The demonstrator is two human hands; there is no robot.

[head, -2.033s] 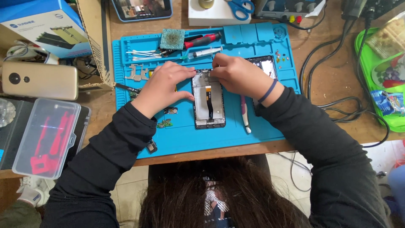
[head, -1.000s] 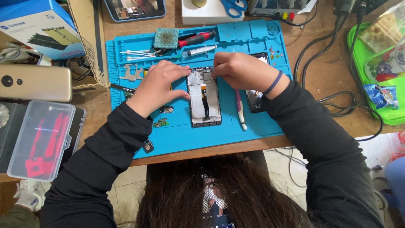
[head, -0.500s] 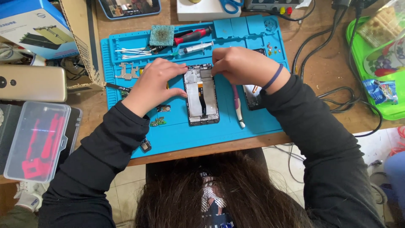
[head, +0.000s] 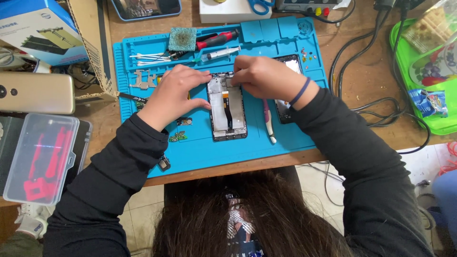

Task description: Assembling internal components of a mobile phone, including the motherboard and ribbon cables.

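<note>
A wooden desk (head: 366, 81) carries a blue work mat (head: 200, 152), and on the middle of the mat lies an opened phone (head: 227, 112), its back off and its insides showing. The left hand (head: 173, 93) rests at the phone's upper left corner, fingers bent down onto the top edge. The right hand (head: 262, 76) meets it from the other side, fingertips pinched together at the same top edge; something small may be held there, but I cannot tell what, as the fingers hide it. A blue band (head: 301, 92) circles the right wrist.

Just right of the phone a thin pink and white tool (head: 268, 121) lies along the mat, and beyond it a dark phone panel (head: 288, 85) is partly covered by the right forearm. Small circuit pieces (head: 180, 129) sit left of the phone. At the mat's top edge are a green sponge pad (head: 182, 38), a red-handled screwdriver (head: 216, 39) and a syringe (head: 216, 54). A clear plastic box (head: 38, 157) with red tools lies well to the left, off the mat.
</note>
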